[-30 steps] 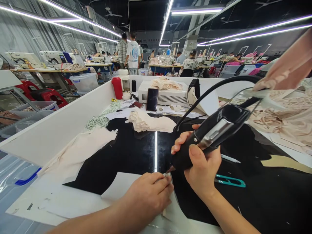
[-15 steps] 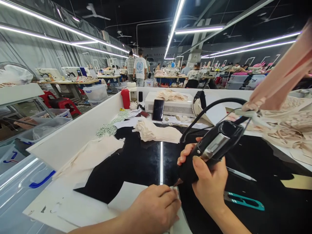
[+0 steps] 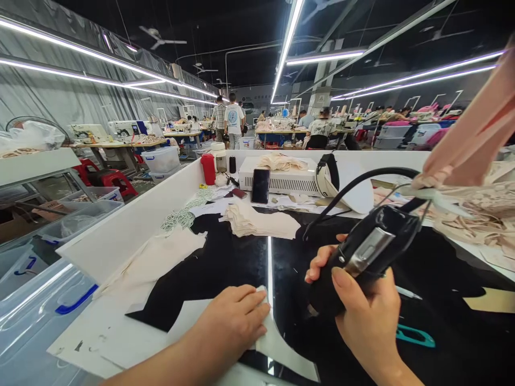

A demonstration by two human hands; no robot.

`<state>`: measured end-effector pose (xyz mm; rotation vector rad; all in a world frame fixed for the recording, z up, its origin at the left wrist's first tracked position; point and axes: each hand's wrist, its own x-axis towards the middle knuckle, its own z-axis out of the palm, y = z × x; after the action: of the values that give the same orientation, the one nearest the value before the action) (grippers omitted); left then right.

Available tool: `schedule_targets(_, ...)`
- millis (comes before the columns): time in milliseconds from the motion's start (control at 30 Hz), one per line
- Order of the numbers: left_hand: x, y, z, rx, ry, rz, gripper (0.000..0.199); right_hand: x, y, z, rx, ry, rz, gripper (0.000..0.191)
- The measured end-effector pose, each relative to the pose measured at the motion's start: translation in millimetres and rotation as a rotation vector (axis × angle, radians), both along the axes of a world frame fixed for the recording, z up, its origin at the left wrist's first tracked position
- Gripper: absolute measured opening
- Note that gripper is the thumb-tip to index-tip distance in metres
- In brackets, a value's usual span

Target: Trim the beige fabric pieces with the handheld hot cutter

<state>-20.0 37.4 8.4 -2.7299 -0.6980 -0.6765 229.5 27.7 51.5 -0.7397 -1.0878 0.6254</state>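
My right hand [image 3: 370,313] is wrapped round a black corded hand tool [image 3: 364,249] with a metal plate on its side, held tilted above the dark work surface. Its lower tip is mostly in shadow. My left hand [image 3: 235,321] is closed over a pale, curved piece of cloth [image 3: 284,351], which shows past the fingers. Under and left of that hand lies a larger white sheet [image 3: 185,319]. Teal thread snips [image 3: 418,336] and a white pen [image 3: 409,293] lie right of my right hand, partly hidden by it.
A stack of cream cloth pieces [image 3: 261,221] lies ahead, before an upright phone [image 3: 260,186] and a white vented box [image 3: 295,179]. Green cord [image 3: 177,220] is heaped at left. The tool's black cable [image 3: 338,195] arches near hanging pink fabric [image 3: 475,131]. A white side wall [image 3: 132,212] borders the table.
My left hand has shifted left with the cloth, away from the tool. My right hand and the tool have moved right, so a gap now lies between tool tip and cloth.
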Motion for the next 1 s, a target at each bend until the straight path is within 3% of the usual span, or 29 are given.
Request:
schedule_targets(133,7.9,-3.4,1.3,0.063,-0.091,-0.049,0.030,0.5,-2.2,-0.8,-0.004,0.013,0.013,0.035)
schedule_targets(333,23.3,-12.5,-14.3,0.040,-0.099,-0.248,0.024,1.3,-10.4,-1.8,-0.016,0.013,0.040,0.034)
schedule_targets(467,23.0,-14.5,-19.3,0.009,-0.058,-0.259,0.026,-2.1,-15.4,0.9,-0.006,0.012,0.040,0.031)
schedule_targets(833,7.6,-26.8,4.2,-0.104,-0.068,-0.275,0.027,-9.8,-27.7,20.1,-0.020,0.085,0.033,0.040)
schedule_targets(1000,13.2,-31.2,6.5,-0.109,-0.089,-0.316,0.026,-10.4,-34.1,22.4,-0.026,0.099,0.075,0.043)
